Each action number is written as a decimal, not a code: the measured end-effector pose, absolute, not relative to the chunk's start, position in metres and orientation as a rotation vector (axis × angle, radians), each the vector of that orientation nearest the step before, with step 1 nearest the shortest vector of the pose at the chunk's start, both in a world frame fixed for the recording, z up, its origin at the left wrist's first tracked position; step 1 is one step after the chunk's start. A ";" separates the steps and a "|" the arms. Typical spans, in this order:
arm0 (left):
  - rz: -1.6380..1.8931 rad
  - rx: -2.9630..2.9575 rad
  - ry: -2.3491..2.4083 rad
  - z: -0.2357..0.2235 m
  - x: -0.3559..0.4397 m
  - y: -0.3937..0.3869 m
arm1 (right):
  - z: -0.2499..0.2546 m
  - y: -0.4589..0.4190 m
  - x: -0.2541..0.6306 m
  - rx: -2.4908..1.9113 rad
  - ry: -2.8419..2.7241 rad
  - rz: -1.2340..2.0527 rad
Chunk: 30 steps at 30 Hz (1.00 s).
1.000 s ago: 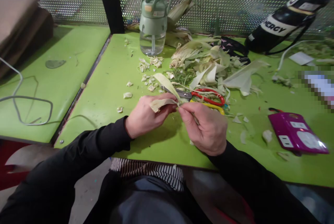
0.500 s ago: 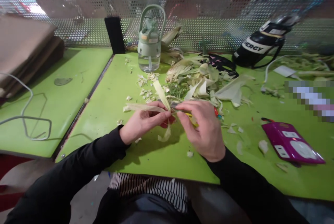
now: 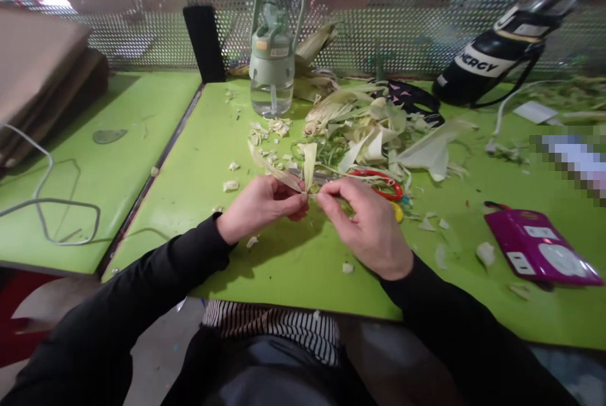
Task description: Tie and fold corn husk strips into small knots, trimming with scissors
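Observation:
My left hand (image 3: 262, 206) and my right hand (image 3: 367, 226) meet over the green table (image 3: 199, 160), fingertips pinched together on pale corn husk strips (image 3: 303, 172). One strip points up and left, another stands upright between the fingertips. Both hands are closed on the husk. Red-handled scissors (image 3: 381, 182) lie on the table just behind my right hand. A heap of husks (image 3: 374, 134) lies farther back.
A green-lidded water bottle (image 3: 274, 52) stands at the back by a perforated metal screen. Small husk scraps (image 3: 267, 134) dot the table. A purple power strip (image 3: 540, 248) lies at the right, a black bag (image 3: 492, 59) at the back right, a grey cable (image 3: 52, 204) on the left table.
The husk strips have turned in my fingers: the left strip now angles up-left and a short piece stands upright. My hands stay together in the same spot.

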State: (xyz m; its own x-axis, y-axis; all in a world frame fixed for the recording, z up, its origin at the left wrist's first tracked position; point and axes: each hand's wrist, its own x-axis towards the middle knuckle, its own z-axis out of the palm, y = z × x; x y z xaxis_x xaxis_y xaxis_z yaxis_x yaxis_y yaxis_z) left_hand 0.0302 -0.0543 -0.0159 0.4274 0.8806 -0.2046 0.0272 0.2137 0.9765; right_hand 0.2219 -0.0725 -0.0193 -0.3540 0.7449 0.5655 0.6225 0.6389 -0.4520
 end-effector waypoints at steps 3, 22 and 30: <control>0.678 1.148 0.923 -0.014 0.031 -0.057 | -0.020 -0.069 0.224 -1.088 -2.039 0.164; 0.570 0.923 0.835 -0.025 0.046 -0.071 | -0.028 -0.064 0.219 -1.056 -1.941 0.581; 0.699 0.692 0.786 -0.022 0.042 -0.071 | -0.013 -0.055 0.235 -1.116 -2.093 0.531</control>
